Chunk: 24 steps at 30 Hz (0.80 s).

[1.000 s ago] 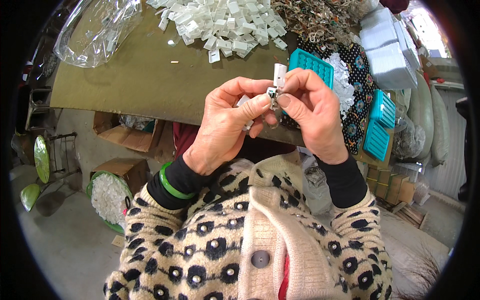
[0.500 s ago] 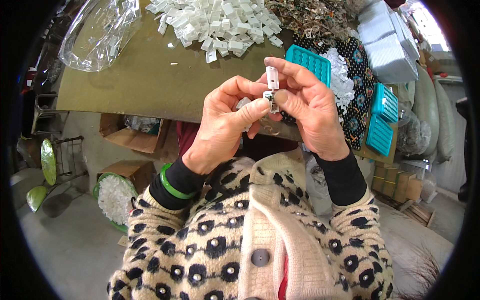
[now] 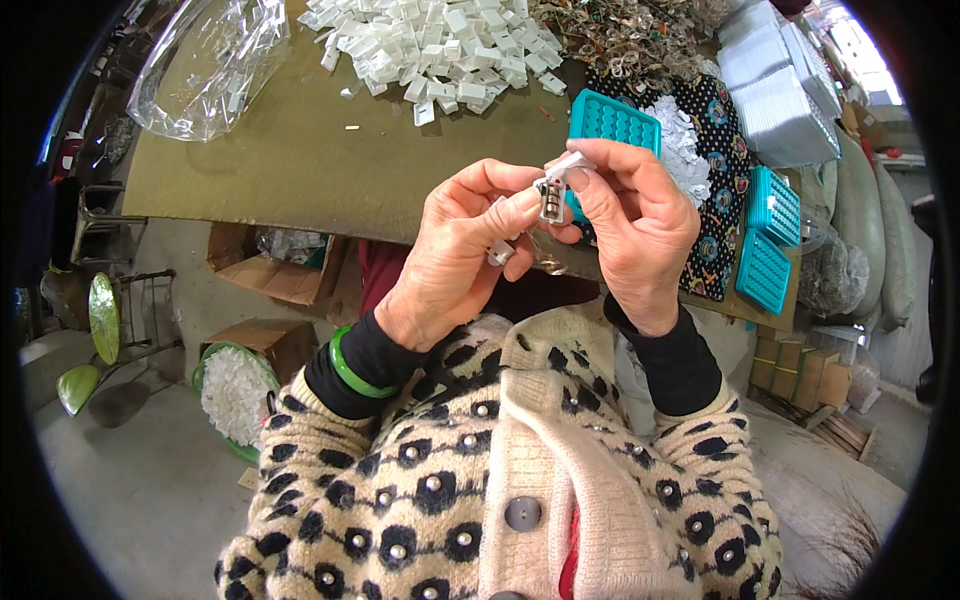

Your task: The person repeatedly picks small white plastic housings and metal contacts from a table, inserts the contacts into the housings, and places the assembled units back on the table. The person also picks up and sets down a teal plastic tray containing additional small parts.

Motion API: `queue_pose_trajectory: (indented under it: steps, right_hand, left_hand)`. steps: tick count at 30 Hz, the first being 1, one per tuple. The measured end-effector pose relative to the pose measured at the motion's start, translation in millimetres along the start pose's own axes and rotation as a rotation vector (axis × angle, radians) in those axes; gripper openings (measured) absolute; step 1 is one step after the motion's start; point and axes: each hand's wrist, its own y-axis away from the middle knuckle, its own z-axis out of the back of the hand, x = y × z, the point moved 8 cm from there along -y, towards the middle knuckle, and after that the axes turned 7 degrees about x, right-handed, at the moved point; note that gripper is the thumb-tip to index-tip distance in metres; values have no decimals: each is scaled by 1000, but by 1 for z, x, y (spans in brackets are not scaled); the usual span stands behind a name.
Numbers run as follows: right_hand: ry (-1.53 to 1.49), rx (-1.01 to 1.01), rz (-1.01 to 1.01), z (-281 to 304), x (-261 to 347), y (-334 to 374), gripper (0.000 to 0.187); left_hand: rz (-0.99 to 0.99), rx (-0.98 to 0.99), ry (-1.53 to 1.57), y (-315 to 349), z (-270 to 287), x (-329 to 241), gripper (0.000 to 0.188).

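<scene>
White plastic forms the small open case [image 3: 551, 206] near mid-view: the left hand [image 3: 462, 228] pinches it, another white piece [image 3: 499, 252] tucked below, while the right hand [image 3: 648, 222] pinches the tilted flap [image 3: 575, 161]. Uneven twisting could crack the flap; a slack left grip could drop the tucked piece.

Near the centre of the frame, the white cover [image 3: 572, 162], upright half a second ago, is now leaning over to the right. The right hand [image 3: 645, 225] is sitting slightly farther right, its thumb no longer covering the small case [image 3: 552, 203] but pressing on the cover. The case is now showing its metallic contents, apparently stacked round pieces, though glare and smallness are blurring them. Below, a shiny loop [image 3: 549, 266] is showing more clearly.
</scene>
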Motion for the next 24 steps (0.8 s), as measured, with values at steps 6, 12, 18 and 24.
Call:
queue_pose_trajectory:
  steps: [6, 12, 18, 24]
  right_hand:
    - [367, -19, 436, -11, 29, 5, 11]
    - [156, 123, 326, -24, 20, 7, 24]
    - [386, 74, 660, -36, 25, 14, 24]
    - [529, 32, 621, -42, 19, 20, 21]
  left_hand:
    - [-134, 8, -97, 2, -4, -2, 15]
    - [-103, -28, 67, 1, 3, 0, 17]
    - [6, 42, 228, 3, 0, 14, 17]
    - [24, -51, 239, 5, 12, 22, 18]
